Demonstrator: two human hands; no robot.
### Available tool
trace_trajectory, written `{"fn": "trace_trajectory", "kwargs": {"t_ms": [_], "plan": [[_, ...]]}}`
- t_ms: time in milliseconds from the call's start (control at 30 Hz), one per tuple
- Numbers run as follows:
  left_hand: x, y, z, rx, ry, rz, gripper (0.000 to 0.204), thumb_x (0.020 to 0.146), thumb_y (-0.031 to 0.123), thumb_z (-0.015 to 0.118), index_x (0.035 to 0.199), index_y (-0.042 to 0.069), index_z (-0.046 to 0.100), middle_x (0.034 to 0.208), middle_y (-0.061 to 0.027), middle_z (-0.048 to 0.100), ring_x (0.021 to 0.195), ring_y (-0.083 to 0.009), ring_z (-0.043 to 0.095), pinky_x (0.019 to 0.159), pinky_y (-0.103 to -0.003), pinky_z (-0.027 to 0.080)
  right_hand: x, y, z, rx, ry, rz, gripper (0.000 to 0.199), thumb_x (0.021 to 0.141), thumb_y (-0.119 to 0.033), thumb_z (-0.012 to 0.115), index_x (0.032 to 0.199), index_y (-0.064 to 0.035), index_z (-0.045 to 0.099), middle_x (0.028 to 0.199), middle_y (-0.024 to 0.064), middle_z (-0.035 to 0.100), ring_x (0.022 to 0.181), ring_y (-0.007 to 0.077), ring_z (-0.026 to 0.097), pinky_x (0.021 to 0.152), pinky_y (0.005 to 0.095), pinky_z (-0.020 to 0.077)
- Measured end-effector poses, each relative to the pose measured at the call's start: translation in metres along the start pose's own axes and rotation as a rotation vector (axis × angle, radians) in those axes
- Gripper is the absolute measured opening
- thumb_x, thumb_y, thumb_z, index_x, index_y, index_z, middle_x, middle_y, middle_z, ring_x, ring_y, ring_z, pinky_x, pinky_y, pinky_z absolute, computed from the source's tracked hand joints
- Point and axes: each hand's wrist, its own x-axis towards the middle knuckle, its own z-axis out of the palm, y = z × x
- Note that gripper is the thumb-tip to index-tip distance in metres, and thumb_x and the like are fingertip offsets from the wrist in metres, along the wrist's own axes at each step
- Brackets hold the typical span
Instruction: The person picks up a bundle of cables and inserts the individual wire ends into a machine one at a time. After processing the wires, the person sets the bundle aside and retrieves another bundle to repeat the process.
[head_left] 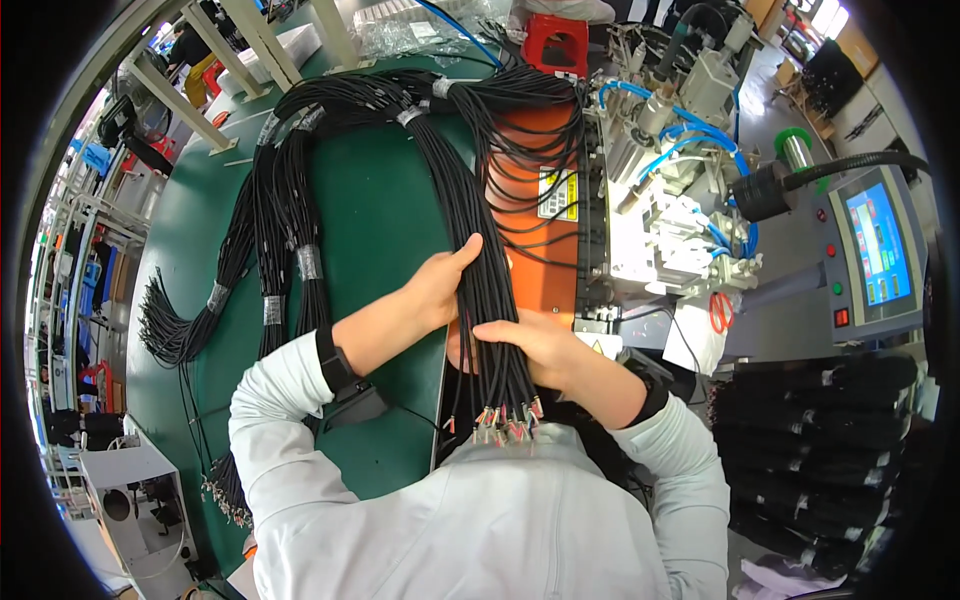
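Observation:
A thick bundle of black cables (480, 235) runs from the far side of the bench toward my body. Its near ends show stripped, coloured wire tips (508, 420), mostly red and white. My left hand (440, 285) closes around the bundle from the left, thumb lying along the top. Lower down, my right hand (530, 345) wraps it from the right, with its thumb across the cables. The fingers of both hands are partly hidden under the bundle. A clear wrap (410, 115) binds the cables farther up.
More bound black cable bundles (308, 200) lie on the green bench (385, 200) at left. An orange plate (540, 260) sits beside a lit metal machine (660, 230) with blue tubes. At right stand a screen panel (876, 240), red-handled scissors (720, 312) and stacked cable bundles (815, 450).

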Motion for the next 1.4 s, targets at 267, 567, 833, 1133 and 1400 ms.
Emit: {"fn": "trace_trajectory", "kwargs": {"t_ms": [267, 567, 833, 1133, 1400], "plan": [[-0.023, 0.018, 0.007, 0.346, 0.256, 0.001, 0.027, 0.088, 0.023, 0.063, 0.098, -0.001, 0.061, 0.091, -0.0089, 0.065, 0.079, -0.0218, 0.064, 0.075, -0.035, 0.054, 0.036, -0.005, -0.027, -0.087, 0.198, -0.187, 0.023, 0.088, -0.015, 0.062, 0.102, 0.0028, 0.062, 0.09, 0.0098, 0.067, 0.076, 0.0179, 0.065, 0.068, 0.0283, 0.0549], [-0.039, 0.047, 0.002, 0.168, 0.139, 0.014, 0.023, 0.086, 0.024, 0.065, 0.079, 0.004, 0.055, 0.072, -0.0013, 0.056, 0.06, -0.0132, 0.055, 0.059, -0.028, 0.051, 0.011, -0.02, -0.032, 0.004, 0.17, -0.162, 0.021, 0.087, -0.015, 0.063, 0.099, 0.0021, 0.059, 0.084, 0.0085, 0.065, 0.072, 0.0157, 0.064, 0.067, 0.0299, 0.0552], [-0.038, 0.064, -0.018, 1.385, 0.355, 0.318, 0.039, 0.085, 0.025, 0.067, 0.107, -0.004, 0.052, 0.101, -0.0164, 0.057, 0.09, -0.0259, 0.058, 0.08, -0.036, 0.05, -0.06, -0.012, -0.046, 0.013, -0.056, -0.133, 0.025, 0.089, -0.017, 0.057, 0.107, 0.0007, 0.056, 0.096, 0.0132, 0.063, 0.075, 0.0196, 0.064, 0.066, 0.0345, 0.0567], [-0.04, 0.025, 0.103, 2.2, -0.599, 1.126, 0.068, 0.072, 0.024, 0.069, 0.128, -0.004, 0.04, 0.126, -0.0206, 0.045, 0.121, -0.0308, 0.044, 0.102, -0.038, 0.036, -0.09, -0.001, -0.059, 0.195, -0.132, -0.124, 0.048, 0.097, -0.033, 0.038, 0.126, 0.0048, 0.046, 0.104, 0.0202, 0.062, 0.08, 0.0266, 0.067, 0.067, 0.0373, 0.0577], [0.003, -0.037, 0.088, 1.776, -0.903, 1.615, 0.037, 0.068, 0.016, 0.063, 0.102, 0.003, 0.059, 0.083, -0.0042, 0.057, 0.073, -0.0186, 0.057, 0.064, -0.031, 0.047, -0.148, 0.02, -0.098, -0.239, -0.107, -0.354, 0.057, 0.099, -0.043, 0.031, 0.118, 0.0061, 0.053, 0.1, 0.0187, 0.063, 0.082, 0.0269, 0.066, 0.072, 0.0367, 0.0557]]}}
